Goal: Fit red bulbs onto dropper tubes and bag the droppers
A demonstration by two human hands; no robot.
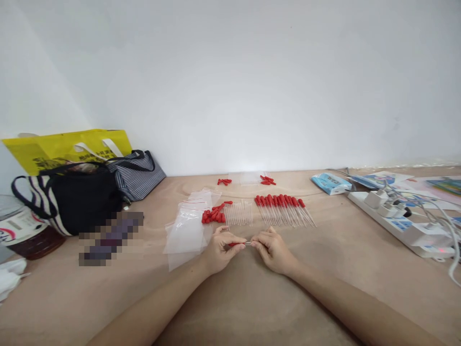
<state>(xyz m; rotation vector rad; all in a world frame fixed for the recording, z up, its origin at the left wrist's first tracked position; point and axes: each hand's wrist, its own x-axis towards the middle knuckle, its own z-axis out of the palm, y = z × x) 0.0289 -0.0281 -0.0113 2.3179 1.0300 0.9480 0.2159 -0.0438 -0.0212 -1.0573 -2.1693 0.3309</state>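
Observation:
Between thumb and fingers, my left hand pinches a red rubber bulb. My right hand grips a thin clear tube that meets the bulb's end; most of the tube is hidden by the fingers. Just beyond my hands lies a row of clear glass tubes. A heap of red bulbs sits left of them, partly over flat clear zip bags. To the right, several droppers with red bulbs on clear tubes lie side by side, bulbs toward the wall.
Near the wall are more red bulbs and a clear bag of tubes. At right stand a blue tissue pack and a power strip with cables. Left are a black bag, a striped bag and a jar.

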